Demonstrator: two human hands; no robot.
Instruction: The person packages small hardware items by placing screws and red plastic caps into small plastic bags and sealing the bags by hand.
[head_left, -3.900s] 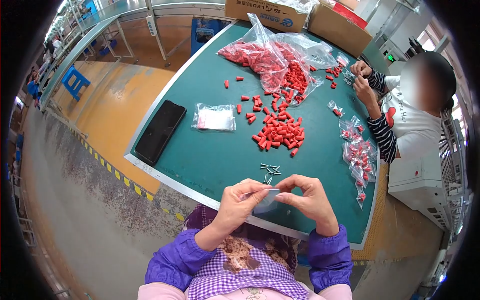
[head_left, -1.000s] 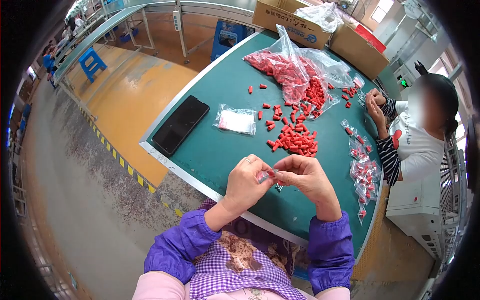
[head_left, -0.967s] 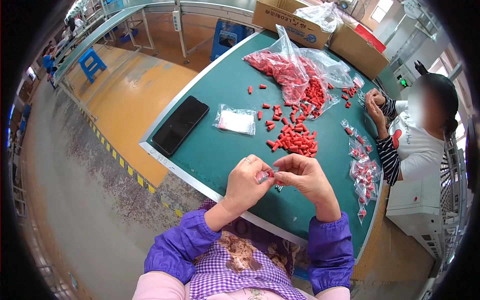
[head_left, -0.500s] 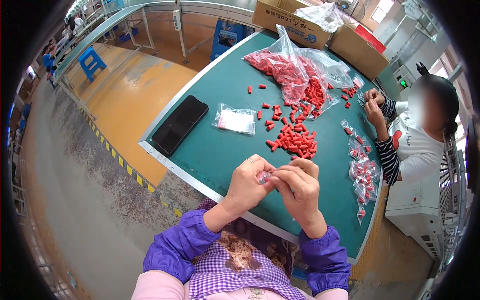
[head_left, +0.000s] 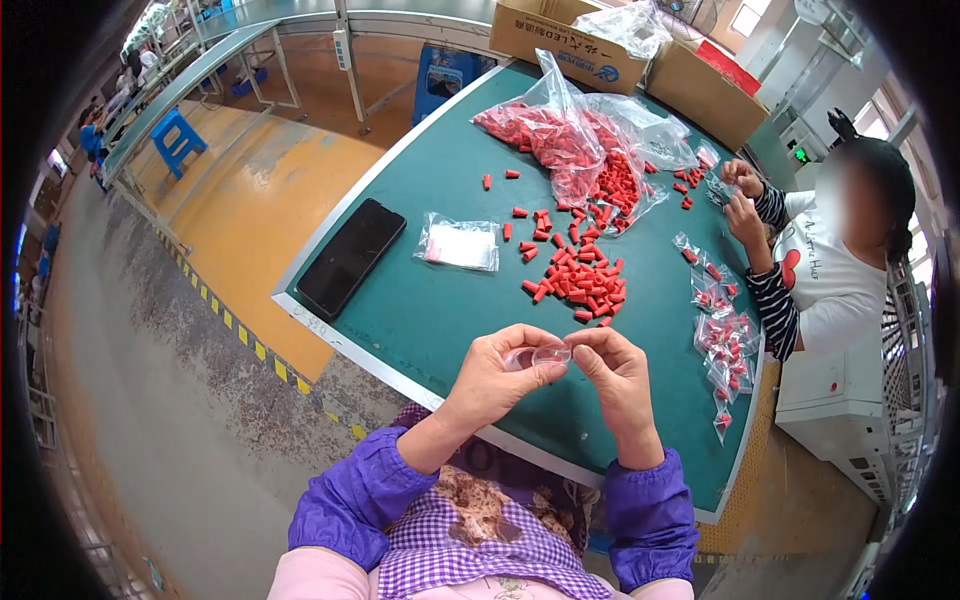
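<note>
A small clear plastic bag (head_left: 549,356) is stretched between my two hands above the green table (head_left: 440,320). My left hand (head_left: 492,382) is closed around one end of it, thumb against the curled fingers. At the other end my right hand (head_left: 618,385) pinches the edge between thumb and forefinger. Just beyond my hands lies a loose pile of red cone-shaped caps (head_left: 590,280). Behind that, a large clear bag (head_left: 575,150) spills more of the same caps. A flat stack of small clear bags (head_left: 458,243) lies to the left of the pile.
A black phone (head_left: 352,258) lies by the table's left edge. Several filled small bags (head_left: 724,350) are on the right side. Across the corner, a co-worker's hands (head_left: 742,200) handle something small. Cardboard boxes (head_left: 570,45) stand at the back.
My hands have moved slightly apart, and the clear bag now shows between them. The view has shifted a little. The co-worker's hands stay in about the same place.
</note>
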